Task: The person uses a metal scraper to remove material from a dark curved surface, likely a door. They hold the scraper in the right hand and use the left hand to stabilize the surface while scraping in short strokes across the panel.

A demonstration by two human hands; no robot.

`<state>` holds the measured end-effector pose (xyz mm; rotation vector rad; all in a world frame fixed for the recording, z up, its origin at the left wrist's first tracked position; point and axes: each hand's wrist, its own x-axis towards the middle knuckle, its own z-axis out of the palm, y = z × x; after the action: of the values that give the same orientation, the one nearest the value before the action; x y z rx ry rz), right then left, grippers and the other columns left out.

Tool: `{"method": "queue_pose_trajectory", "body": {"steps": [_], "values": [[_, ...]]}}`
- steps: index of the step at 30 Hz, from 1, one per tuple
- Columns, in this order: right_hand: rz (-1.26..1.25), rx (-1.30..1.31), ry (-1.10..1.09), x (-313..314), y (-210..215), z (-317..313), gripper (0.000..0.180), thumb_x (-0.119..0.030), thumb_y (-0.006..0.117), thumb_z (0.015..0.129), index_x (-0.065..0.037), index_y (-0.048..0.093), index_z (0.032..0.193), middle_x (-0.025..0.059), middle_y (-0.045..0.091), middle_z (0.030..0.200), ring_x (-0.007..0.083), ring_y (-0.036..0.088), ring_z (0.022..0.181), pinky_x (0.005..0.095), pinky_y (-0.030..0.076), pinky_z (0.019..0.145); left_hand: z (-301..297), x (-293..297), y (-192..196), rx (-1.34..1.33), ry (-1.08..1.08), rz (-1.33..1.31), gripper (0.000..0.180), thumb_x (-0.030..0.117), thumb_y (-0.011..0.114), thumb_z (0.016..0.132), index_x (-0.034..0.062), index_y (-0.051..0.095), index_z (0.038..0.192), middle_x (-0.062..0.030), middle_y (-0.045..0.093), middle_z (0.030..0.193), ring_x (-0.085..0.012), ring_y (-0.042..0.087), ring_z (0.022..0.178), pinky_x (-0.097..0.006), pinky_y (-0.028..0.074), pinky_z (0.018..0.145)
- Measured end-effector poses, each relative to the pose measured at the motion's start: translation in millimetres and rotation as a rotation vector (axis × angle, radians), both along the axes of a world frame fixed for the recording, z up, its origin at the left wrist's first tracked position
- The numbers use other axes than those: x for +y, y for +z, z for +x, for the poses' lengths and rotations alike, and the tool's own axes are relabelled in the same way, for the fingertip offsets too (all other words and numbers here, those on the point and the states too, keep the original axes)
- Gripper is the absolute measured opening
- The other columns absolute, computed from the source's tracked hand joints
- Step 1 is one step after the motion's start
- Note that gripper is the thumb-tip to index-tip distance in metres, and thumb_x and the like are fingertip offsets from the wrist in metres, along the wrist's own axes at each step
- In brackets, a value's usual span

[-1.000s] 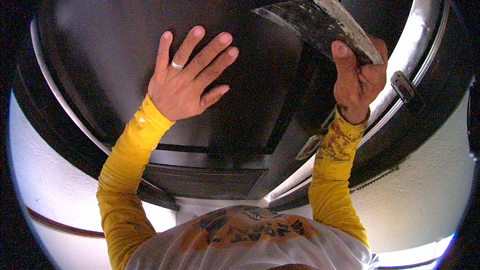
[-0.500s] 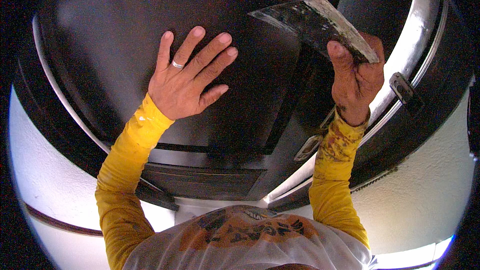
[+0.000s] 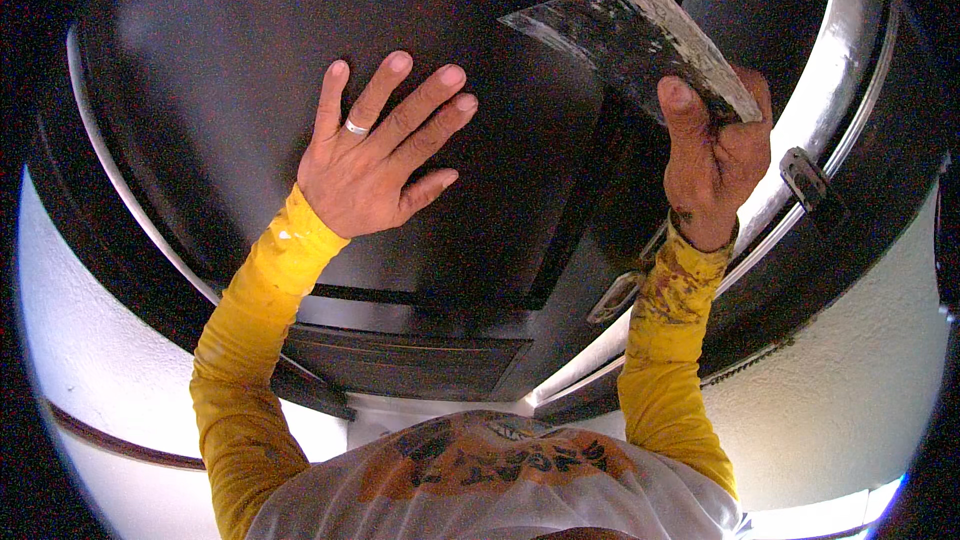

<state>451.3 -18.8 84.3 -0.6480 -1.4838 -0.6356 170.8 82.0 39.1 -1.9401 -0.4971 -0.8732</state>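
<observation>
My left hand (image 3: 368, 155) rests on a dark brown door panel (image 3: 230, 15), fingers spread, a silver ring on one of them, and nothing held. On the right, my right hand (image 3: 712, 160) is closed round the lower end of a broad flat scraper (image 3: 610, 38). Its thumb presses on the blade's face. The blade is black, smeared with grey, with a pale crusted strip along one long edge, and it tapers leftward to a point over the door. Whether the blade touches the panel, I cannot tell. The curled fingers behind it are partly hidden.
A lock plate (image 3: 615, 297) sits on the door's edge, beside my right sleeve. Bright light comes through a gap at the right, where a metal strike plate (image 3: 803, 178) is on the dark frame. White textured walls (image 3: 110, 280) flank the frame.
The scraper has shifted slightly upward, its blade tilting a little with my right hand. My left hand stays in the same place on the panel.
</observation>
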Motion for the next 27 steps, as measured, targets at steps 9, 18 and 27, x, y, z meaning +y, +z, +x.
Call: {"method": "queue_pose_trajectory", "body": {"steps": [9, 18, 27], "values": [[-0.060, -0.062, 0.001, 6.0, 1.1, 3.1, 0.020, -0.020, 0.074, 0.089, -0.003, 0.068, 0.098, 0.0134, 0.072, 0.092, 0.0265, 0.071, 0.081, 0.0336, 0.054, 0.072, 7.2, 5.8, 1.8, 0.009, -0.004, -0.008, 0.059, 0.050, 0.048, 0.096, 0.0246, 0.044, 0.149, 0.0035, 0.032, 0.160, -0.0296, 0.019, 0.150, -0.061, 0.003, 0.119], [-0.058, -0.103, -0.002, 10.2, -5.4, 9.4, 0.020, -0.020, 0.073, 0.089, -0.004, 0.068, 0.099, 0.0135, 0.072, 0.091, 0.0253, 0.072, 0.081, 0.0328, 0.054, 0.073, 20.2, 9.3, -0.1, 0.013, -0.023, 0.018, 0.059, 0.051, 0.050, 0.094, 0.0236, 0.048, 0.146, 0.0024, 0.034, 0.159, -0.0310, 0.022, 0.149, -0.062, 0.005, 0.118], [-0.060, -0.022, -0.016, 13.0, -9.0, 13.6, 0.021, -0.019, 0.075, 0.089, -0.004, 0.067, 0.100, 0.0118, 0.073, 0.090, 0.0234, 0.072, 0.081, 0.0322, 0.054, 0.073, 26.6, 11.9, -0.7, 0.011, -0.022, 0.003, 0.058, 0.052, 0.047, 0.095, 0.0258, 0.046, 0.147, 0.0048, 0.034, 0.159, -0.0286, 0.022, 0.150, -0.060, 0.004, 0.119]]}}
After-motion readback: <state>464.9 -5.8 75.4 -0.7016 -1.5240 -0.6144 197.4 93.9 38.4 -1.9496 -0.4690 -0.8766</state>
